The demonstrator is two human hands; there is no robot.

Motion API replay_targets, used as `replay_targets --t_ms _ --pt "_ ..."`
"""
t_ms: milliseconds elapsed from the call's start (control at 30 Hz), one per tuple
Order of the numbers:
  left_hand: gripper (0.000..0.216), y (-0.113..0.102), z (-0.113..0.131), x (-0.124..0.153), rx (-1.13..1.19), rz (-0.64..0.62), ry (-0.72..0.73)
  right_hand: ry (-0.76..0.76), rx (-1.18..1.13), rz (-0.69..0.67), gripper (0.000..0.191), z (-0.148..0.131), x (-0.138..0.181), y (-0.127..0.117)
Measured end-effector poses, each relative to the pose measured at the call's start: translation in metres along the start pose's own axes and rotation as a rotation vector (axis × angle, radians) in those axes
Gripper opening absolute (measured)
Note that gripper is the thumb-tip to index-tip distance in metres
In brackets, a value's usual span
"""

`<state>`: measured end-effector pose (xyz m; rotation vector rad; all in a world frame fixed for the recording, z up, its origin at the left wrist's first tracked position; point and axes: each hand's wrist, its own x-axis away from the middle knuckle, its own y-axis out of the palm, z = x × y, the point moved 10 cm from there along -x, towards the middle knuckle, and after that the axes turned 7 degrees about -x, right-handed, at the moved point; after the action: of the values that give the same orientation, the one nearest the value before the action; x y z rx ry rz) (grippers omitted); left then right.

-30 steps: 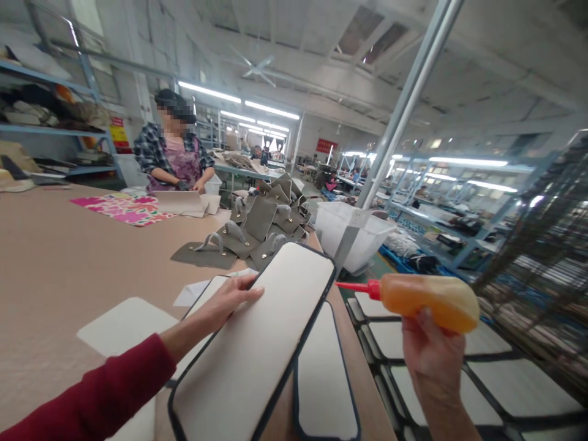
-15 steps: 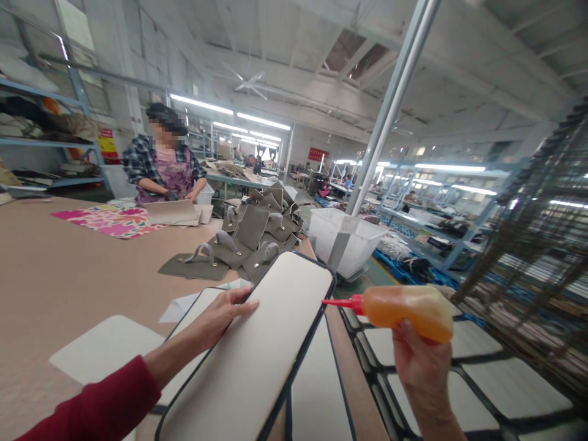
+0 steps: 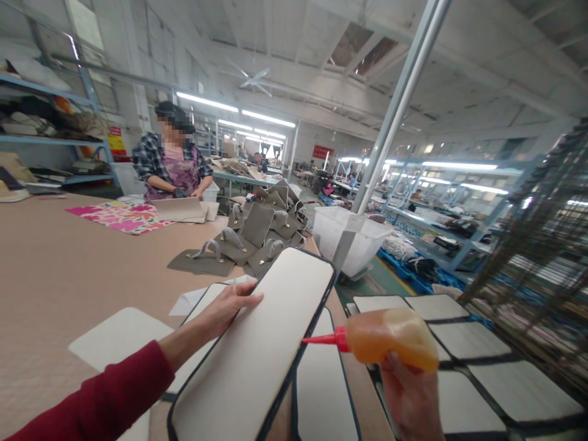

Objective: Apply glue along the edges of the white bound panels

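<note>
My left hand (image 3: 229, 309) grips the left edge of a long cream panel with a dark rim (image 3: 261, 331), thumb on its face, holding it tilted above the table. In my right hand (image 3: 410, 392) is a squeeze bottle (image 3: 390, 337) of amber liquid, lying sideways. Its red pointed nozzle (image 3: 324, 339) meets the panel's right edge. Beneath the held panel lies another dark-rimmed cream panel (image 3: 324, 380), and a loose cream sheet (image 3: 119, 337) rests to the left.
Grey-brown pieces with handles (image 3: 248, 236) are heaped on the table (image 3: 114, 269). Across it stands a person in an apron (image 3: 177, 165) beside a patterned fabric (image 3: 122, 217). A white bin (image 3: 351, 239) stands behind a metal post (image 3: 390, 110); more cream panels (image 3: 473, 340) lie at right.
The bottle's nozzle has slid down along the panel's right edge, toward me. My left hand keeps its hold on the panel, and the view has shifted slightly.
</note>
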<state>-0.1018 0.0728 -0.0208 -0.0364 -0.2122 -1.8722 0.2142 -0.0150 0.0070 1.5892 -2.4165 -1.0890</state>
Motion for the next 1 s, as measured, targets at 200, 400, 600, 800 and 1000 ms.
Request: replay_targets --t_ms 200,400,600,800,1000 --pt "0.046 -0.014 -0.004 -0.012 -0.020 0.128 0.061 0.146 -0.047 0.014 0.043 0.024 0.025 0.015" --pt "0.049 0.004 -0.008 -0.011 -0.003 0.153 0.035 -0.062 0.001 0.036 0.055 0.013 -0.023 0.037" --pt "0.043 0.020 -0.009 -0.005 0.054 -0.033 -0.003 -0.081 0.071 0.065 0.064 0.025 -0.030 0.031" --pt "0.051 0.012 -0.006 -0.008 -0.023 -0.016 0.029 -0.038 0.124 0.035 0.063 0.034 -0.006 0.024" --pt "0.059 0.003 -0.007 -0.016 -0.023 -0.026 0.026 0.193 0.112 -0.020 0.067 0.067 0.054 0.020"
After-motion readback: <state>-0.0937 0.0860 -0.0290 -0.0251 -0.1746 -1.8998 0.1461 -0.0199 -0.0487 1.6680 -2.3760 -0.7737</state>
